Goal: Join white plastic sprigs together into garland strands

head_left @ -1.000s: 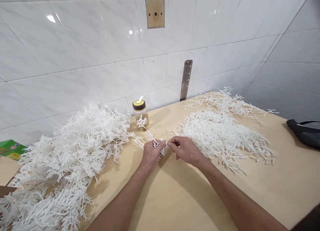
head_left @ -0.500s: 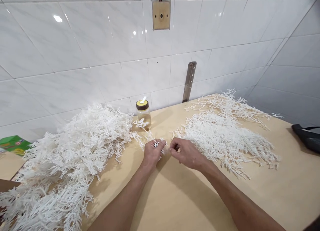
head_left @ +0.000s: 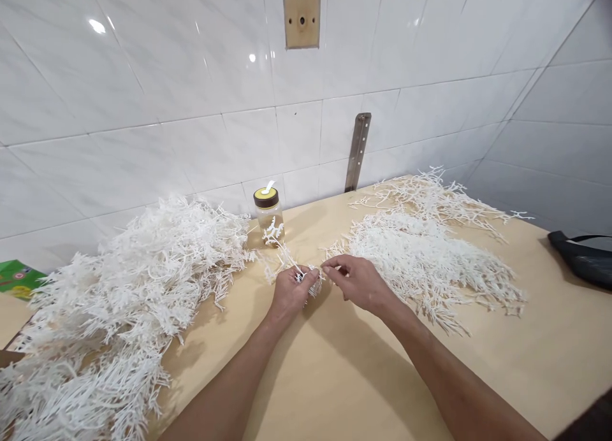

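My left hand is closed around a white plastic branch sprig that sticks up and back toward a small jar. My right hand is pinched at the sprig's lower end, fingertip to fingertip with the left. Both hands hover just above the wooden table, in the gap between two heaps of the same white sprigs: a bulky pile on the left and a flatter spread on the right.
A clear jar with a brown and yellow lid stands by the tiled wall behind my hands. A metal strip leans on the wall. A black bag lies at the right edge, a green box at far left.
The hands stay together on the sprig with only small finger shifts. The camera has tilted slightly, moving the scene in the frame.
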`<action>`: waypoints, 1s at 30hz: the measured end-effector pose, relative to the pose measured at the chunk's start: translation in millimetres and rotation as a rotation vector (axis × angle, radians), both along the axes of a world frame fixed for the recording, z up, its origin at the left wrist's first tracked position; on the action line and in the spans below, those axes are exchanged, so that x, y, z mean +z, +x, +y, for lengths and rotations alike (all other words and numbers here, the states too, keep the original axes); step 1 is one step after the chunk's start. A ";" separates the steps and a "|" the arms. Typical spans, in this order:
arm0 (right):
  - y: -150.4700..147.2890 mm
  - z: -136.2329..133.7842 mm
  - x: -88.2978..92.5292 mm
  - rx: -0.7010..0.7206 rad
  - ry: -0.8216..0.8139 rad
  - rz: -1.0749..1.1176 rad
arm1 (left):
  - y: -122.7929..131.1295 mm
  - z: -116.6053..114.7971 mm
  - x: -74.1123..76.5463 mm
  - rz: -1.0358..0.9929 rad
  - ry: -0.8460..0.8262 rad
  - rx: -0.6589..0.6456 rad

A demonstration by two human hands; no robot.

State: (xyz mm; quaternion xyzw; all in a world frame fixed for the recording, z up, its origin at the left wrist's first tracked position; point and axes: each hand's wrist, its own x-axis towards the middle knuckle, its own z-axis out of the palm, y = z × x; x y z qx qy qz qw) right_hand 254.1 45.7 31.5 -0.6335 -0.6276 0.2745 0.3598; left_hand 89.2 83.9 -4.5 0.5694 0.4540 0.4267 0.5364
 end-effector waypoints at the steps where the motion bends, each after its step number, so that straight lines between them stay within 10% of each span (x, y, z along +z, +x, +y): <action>1: -2.4 -0.6 0.2 0.019 -0.010 0.022 | 0.3 0.0 -0.3 0.003 0.004 -0.003; 30: -16.9 0.4 -8.4 -0.052 0.068 -0.132 | 6.4 -3.2 -6.1 -0.026 0.060 0.118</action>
